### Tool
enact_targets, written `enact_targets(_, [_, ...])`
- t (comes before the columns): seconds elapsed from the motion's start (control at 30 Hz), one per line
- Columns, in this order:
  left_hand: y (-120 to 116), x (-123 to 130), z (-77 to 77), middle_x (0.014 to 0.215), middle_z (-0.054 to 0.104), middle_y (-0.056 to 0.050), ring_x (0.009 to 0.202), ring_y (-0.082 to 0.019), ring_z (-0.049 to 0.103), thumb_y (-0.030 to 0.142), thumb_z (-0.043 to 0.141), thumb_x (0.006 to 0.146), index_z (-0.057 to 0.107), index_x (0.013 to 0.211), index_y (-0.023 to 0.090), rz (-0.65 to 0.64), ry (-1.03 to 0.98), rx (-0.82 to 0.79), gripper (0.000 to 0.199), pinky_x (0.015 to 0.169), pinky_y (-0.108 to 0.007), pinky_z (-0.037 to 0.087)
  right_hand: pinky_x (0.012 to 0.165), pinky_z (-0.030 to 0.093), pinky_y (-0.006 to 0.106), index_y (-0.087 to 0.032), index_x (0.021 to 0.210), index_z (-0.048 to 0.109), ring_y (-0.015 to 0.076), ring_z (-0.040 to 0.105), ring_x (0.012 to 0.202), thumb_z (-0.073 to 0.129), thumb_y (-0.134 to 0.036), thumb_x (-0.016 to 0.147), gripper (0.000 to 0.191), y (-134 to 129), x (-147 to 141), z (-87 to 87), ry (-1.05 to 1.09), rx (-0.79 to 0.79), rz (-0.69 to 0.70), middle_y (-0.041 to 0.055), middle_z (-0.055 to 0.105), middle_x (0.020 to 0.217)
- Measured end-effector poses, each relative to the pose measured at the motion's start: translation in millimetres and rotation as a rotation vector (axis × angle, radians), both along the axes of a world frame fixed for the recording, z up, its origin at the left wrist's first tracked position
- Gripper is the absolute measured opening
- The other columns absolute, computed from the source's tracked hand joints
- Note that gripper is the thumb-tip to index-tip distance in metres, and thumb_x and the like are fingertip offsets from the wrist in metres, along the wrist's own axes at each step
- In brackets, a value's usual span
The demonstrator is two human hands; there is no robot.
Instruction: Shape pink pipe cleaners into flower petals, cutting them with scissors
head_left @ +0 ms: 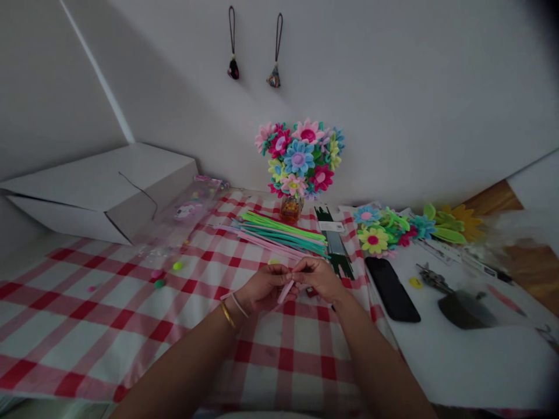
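Both hands meet above the checkered cloth. My left hand (267,287) pinches a folded pink pipe cleaner (285,292), whose end points down toward me. From the right, my right hand (318,277) grips the same pink piece with thumb and forefinger, fingertips touching those of the left. Just beyond the hands lies a bundle of pipe cleaners (283,234) in green, teal and pink. Behind it a glass vase (291,209) holds fluffy flowers (299,157) in pink, blue, yellow and magenta.
A white box (100,186) and a clear plastic bag (181,215) are at the left, with small pompoms (177,266) nearby. To the right are a black phone (392,289), loose fluffy flowers (373,240), keys (432,278) and dark green strips (340,256).
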State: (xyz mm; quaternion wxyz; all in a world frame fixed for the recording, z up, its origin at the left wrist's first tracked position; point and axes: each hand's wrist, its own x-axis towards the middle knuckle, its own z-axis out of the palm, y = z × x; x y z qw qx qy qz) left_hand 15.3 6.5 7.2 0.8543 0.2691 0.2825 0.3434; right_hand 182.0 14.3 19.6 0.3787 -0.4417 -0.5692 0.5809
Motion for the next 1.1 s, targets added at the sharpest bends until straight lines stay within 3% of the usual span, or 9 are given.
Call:
enact_targets(0.33, [2, 2, -3.8, 0.058, 0.064, -0.007, 0.055, -0.017, 0.063, 0.017, 0.074, 0.059, 0.058, 0.072, 0.01, 0.023, 0.056, -0.01, 0.021, 0.051, -0.025, 0.051, 0.05, 0.037, 0.021, -0.017, 0.067, 0.056, 0.0091, 0.048, 0.053, 0.072, -0.036, 0.059, 0.026, 1, 2, -1.2, -0.021, -0.008, 0.063, -0.0029, 0.054, 0.061])
enact_targets(0.57, [2, 0, 2.9, 0.064, 0.064, -0.007, 0.052, -0.014, 0.06, 0.021, 0.07, 0.065, 0.061, 0.076, 0.009, -0.012, 0.082, 0.039, 0.019, 0.048, -0.023, 0.048, 0.059, 0.039, 0.023, -0.018, 0.068, 0.057, 0.0099, 0.048, 0.062, 0.067, -0.035, 0.066, 0.019, 3, 7, 1.0, -0.081, 0.19, 0.028, -0.0026, 0.053, 0.066])
enact_targets(0.8, [4, -5, -0.9, 0.062, 0.064, -0.007, 0.053, -0.013, 0.06, 0.013, 0.069, 0.064, 0.065, 0.076, 0.006, -0.055, 0.076, 0.032, 0.015, 0.056, -0.025, 0.048, 0.062, 0.041, 0.025, -0.019, 0.069, 0.057, 0.0113, 0.049, 0.064, 0.066, -0.035, 0.066, 0.019, 5, 12, -0.1, -0.119, 0.248, 0.015, -0.0017, 0.054, 0.068])
enact_targets(1.1, [5, -6, -4.2, 0.06, 0.064, -0.008, 0.054, -0.014, 0.06, 0.01, 0.066, 0.064, 0.066, 0.075, 0.005, -0.07, 0.055, -0.013, 0.012, 0.056, -0.024, 0.046, 0.063, 0.042, 0.025, -0.019, 0.068, 0.059, 0.0122, 0.05, 0.065, 0.065, -0.036, 0.067, 0.018, 5, 10, -0.5, -0.201, 0.325, 0.014, -0.0003, 0.056, 0.067])
